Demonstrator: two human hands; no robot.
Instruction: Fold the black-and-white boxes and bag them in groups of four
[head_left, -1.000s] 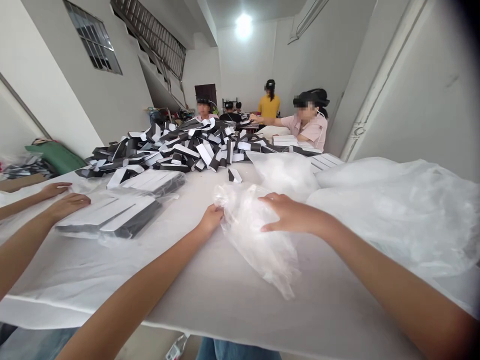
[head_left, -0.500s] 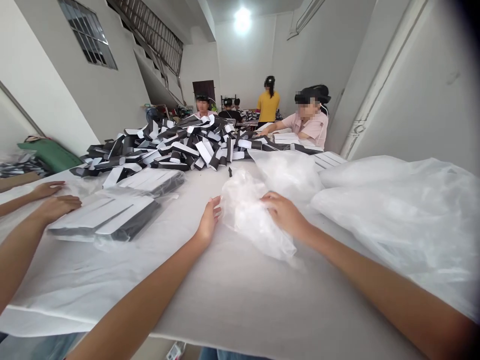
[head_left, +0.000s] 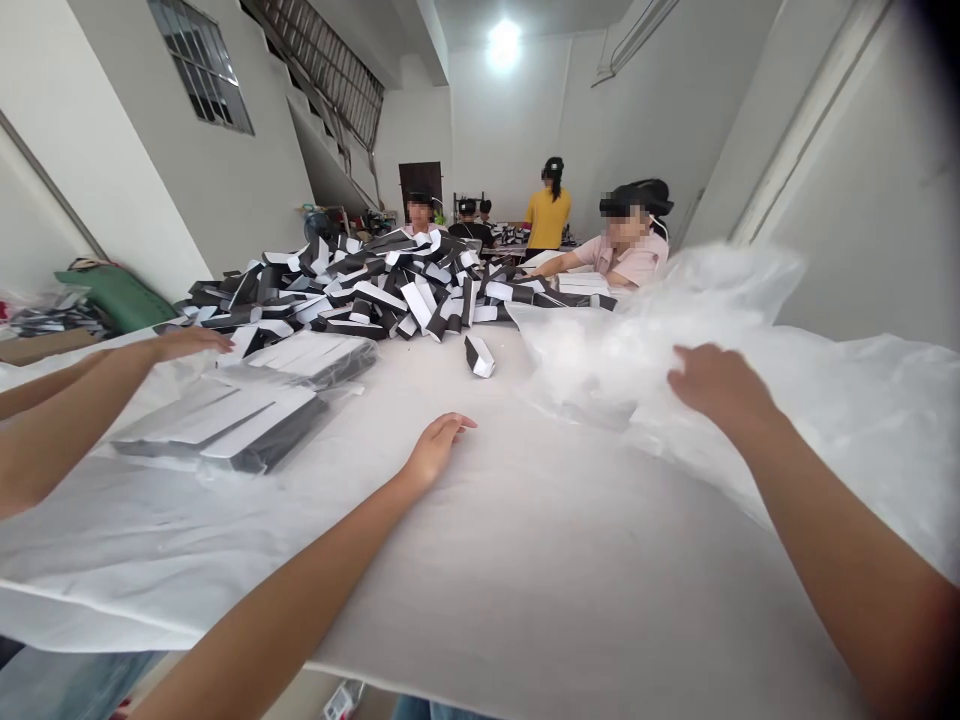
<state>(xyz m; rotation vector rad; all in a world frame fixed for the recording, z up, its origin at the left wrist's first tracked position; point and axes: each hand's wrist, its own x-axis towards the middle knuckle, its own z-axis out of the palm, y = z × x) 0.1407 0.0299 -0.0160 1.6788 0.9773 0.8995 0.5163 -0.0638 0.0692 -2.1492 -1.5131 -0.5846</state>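
Note:
My left hand (head_left: 439, 447) rests on the white table cover (head_left: 525, 560), its fingers loosely stretched out and holding nothing. A small black-and-white folded box (head_left: 479, 357) lies just beyond it. My right hand (head_left: 724, 390) is raised over the right side, fingers curled at a clear plastic bag (head_left: 727, 285). That bag is smeared by motion and spreads up behind the hand; the exact grip point is hard to see. More clear plastic bags (head_left: 862, 430) lie beneath and beside my right hand, and another crumpled bag (head_left: 577, 365) sits to its left.
A heap of black-and-white boxes (head_left: 375, 285) covers the far side. Bagged flat packs (head_left: 217, 425) lie at left, by a co-worker's arms (head_left: 90, 400). A person in pink (head_left: 630, 250) works at the far right. Others are at the back, one in yellow (head_left: 547, 215).
My right hand has carried the plastic bag up and to the right, uncovering the small box. My left hand stays near its place. The co-worker's hand at left has reached farther forward.

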